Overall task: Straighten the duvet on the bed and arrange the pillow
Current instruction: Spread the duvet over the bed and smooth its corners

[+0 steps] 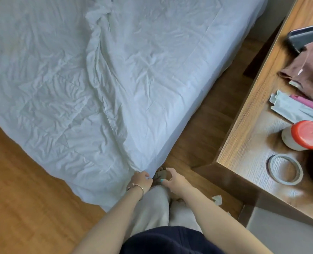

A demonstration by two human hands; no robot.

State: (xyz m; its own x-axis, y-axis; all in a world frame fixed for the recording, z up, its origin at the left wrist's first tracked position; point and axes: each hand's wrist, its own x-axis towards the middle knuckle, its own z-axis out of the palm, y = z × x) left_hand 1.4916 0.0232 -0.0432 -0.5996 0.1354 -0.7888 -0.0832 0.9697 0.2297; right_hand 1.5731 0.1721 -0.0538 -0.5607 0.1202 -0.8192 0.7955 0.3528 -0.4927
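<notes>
While my left hand point(140, 180) curls its fingers round the bottom corner of the pale blue, heavily creased cotton duvet point(104, 85), pinching the fabric at the bed's near corner, my right hand point(174, 178) hovers just beside it with fingers loosely spread and gripping nothing. A thin metal bangle point(136, 186) circles my left wrist. Between the two hands lies a small grey-brown shape on the floor; I cannot tell what it is. The duvet covers the whole mattress, with one raised fold running from the gripped corner toward the top of the bed, and its left edge hangs down to the smooth wood-grain plank floor point(23, 180). The bed's upper part is cut off. At right stands a brown wood-veneer side table point(247, 140), bearing a flat white ring of tape point(285, 169), a white jar with a red lid point(304, 135) and a crumpled brown cloth point(309, 74), partly out of frame.
</notes>
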